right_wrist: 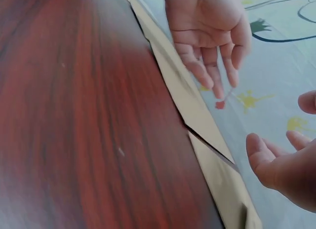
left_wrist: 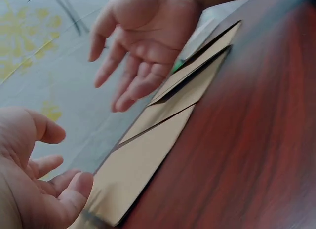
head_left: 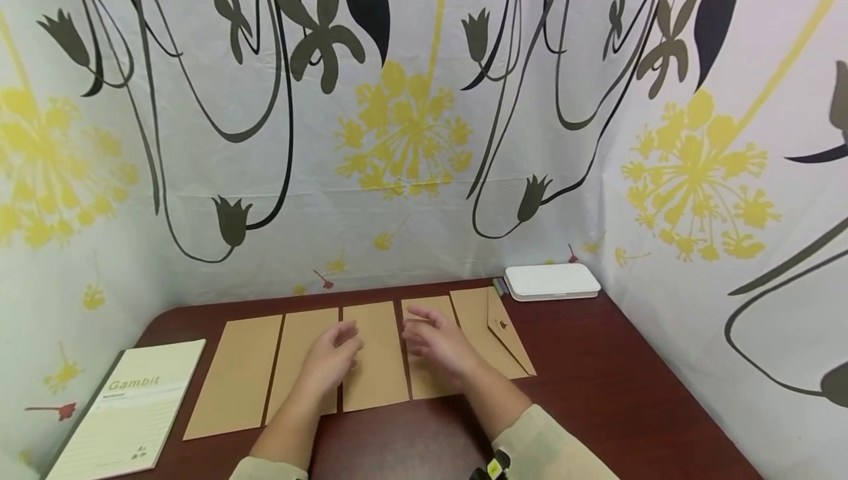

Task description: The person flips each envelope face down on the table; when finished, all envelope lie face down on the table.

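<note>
Sleeves (head_left: 546, 447) nearest, forearms (head_left: 288, 410) over dark red table (head_left: 596, 392). On it, five brown envelopes (head_left: 376, 366) in row, slim gaps between, likely so each lies separate. Notepad (head_left: 126, 414) at far left, white case (head_left: 552, 283) near back right corner; both probably set aside to free middle. Left hand (head_left: 331, 358) above row's middle, fingers loosely curved; right hand (head_left: 440, 344) near it, over fourth envelope from left, fingers loosely spread. Palms face, neither gripping anything. Flap (head_left: 501, 324) shows on rightmost envelope only.

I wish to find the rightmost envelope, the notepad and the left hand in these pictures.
Rightmost envelope (head_left: 480, 330), head view: its plain body.
Notepad (head_left: 129, 408), head view: front cover.
Left hand (head_left: 330, 356), head view: middle of the hand.
</note>
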### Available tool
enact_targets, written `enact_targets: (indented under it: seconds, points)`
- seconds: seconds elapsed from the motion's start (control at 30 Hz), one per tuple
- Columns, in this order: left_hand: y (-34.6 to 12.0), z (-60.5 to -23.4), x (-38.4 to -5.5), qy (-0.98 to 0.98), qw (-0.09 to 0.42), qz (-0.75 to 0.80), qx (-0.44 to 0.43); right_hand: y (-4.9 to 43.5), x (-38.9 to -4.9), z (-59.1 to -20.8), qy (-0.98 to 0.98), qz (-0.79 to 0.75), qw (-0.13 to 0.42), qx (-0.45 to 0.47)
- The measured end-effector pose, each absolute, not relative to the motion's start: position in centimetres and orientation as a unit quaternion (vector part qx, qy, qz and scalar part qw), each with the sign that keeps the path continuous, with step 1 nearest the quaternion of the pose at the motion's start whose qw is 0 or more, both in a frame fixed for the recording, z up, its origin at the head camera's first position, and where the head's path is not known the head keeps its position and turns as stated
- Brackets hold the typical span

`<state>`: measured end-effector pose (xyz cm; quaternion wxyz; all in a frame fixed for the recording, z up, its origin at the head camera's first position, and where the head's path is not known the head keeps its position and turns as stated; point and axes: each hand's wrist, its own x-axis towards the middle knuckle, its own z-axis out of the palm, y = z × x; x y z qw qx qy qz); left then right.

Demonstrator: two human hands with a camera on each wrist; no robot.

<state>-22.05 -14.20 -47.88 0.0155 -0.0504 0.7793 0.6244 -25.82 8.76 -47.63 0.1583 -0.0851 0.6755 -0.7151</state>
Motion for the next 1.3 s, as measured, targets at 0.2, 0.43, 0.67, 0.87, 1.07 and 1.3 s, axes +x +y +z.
enact_targets:
  seconds: [0.2, 0.43, 0.67, 0.87, 1.07, 1.3]
  points:
    - [-11.5, -48.1, -22.4, 0.709, 0.040, 0.702, -0.055, 11.3, -26.1, -47.4, 0.686, -0.709, 0.144, -0.076]
    - [-9.3, -47.9, -22.7, 0.699, 0.043, 0.713, -0.040, 14.6, -26.6, -47.0, 0.709, -0.692, 0.125, -0.055]
    - [-6.8, -47.4, -22.8, 0.694, 0.062, 0.717, -0.018, 17.7, -27.1, -47.9, 0.712, -0.688, 0.133, -0.044]
    - [-4.7, -47.6, -23.1, 0.680, 0.062, 0.730, -0.006, 19.4, -27.3, -48.3, 0.710, -0.691, 0.131, -0.033]
    - [-4.8, -48.3, -22.8, 0.708, 0.054, 0.705, -0.009, 19.9, -27.3, -48.3, 0.706, -0.692, 0.147, -0.034]
    - [-6.1, -48.4, -22.6, 0.751, 0.054, 0.658, -0.005, 20.0, -27.1, -48.4, 0.706, -0.682, 0.183, -0.057]
